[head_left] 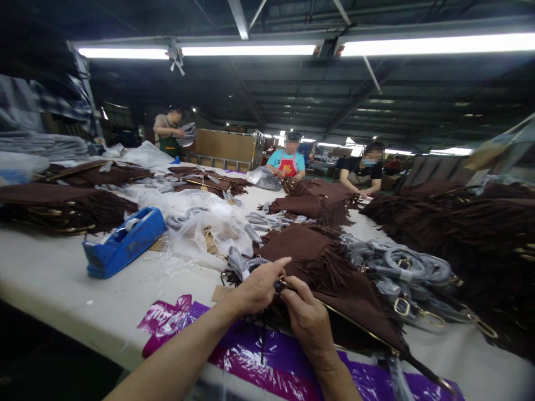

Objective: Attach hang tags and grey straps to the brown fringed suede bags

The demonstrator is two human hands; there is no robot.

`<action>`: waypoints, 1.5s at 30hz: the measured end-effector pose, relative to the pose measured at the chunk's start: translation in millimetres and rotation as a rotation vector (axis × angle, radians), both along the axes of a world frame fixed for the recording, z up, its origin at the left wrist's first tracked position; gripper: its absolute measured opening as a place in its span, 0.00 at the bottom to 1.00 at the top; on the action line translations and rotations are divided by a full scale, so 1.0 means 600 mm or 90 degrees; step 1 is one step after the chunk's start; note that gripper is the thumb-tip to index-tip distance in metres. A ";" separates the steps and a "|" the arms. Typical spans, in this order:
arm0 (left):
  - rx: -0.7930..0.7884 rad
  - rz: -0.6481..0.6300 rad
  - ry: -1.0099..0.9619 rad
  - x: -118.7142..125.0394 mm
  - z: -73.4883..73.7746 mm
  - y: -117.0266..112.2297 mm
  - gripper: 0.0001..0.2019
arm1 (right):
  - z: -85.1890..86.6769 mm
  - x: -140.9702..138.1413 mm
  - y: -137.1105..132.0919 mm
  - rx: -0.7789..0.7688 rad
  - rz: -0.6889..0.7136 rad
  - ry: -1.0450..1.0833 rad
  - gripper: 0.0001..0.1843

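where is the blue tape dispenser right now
In the head view, the tape dispenser sits on the white table, left of the left hand, beside a translucent bag.

Purple-and-magenta plastic (267,348): pale capital letters on the magenta end at the left, an H seemingly among them; creases and glare blur the rest, so the full word cannot be read.
Turquoise shirt (273,160): a dark letter "S" on the chest of the co-worker across the table, beside the apron's edge.
Red apron (287,166): a yellow emblem on the same person's front; any lettering is too small to read.
Paper tag (221,293): any print on it is illegible.
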State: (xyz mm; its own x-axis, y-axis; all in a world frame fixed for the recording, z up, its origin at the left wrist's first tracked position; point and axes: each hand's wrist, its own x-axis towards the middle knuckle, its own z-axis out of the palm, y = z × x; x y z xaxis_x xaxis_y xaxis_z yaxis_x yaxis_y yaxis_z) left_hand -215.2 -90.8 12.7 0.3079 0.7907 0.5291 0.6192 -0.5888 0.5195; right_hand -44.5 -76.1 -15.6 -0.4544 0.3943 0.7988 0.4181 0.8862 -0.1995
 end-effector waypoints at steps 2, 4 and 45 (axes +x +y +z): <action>0.018 -0.018 0.021 -0.002 0.006 -0.003 0.23 | 0.001 -0.003 0.001 -0.019 -0.003 -0.014 0.12; 0.039 -0.019 0.052 -0.005 0.007 -0.004 0.15 | 0.002 -0.005 0.001 -0.032 -0.001 0.016 0.12; 0.161 0.121 -0.064 0.011 -0.028 0.004 0.16 | 0.013 -0.005 -0.001 -0.412 -0.002 0.146 0.16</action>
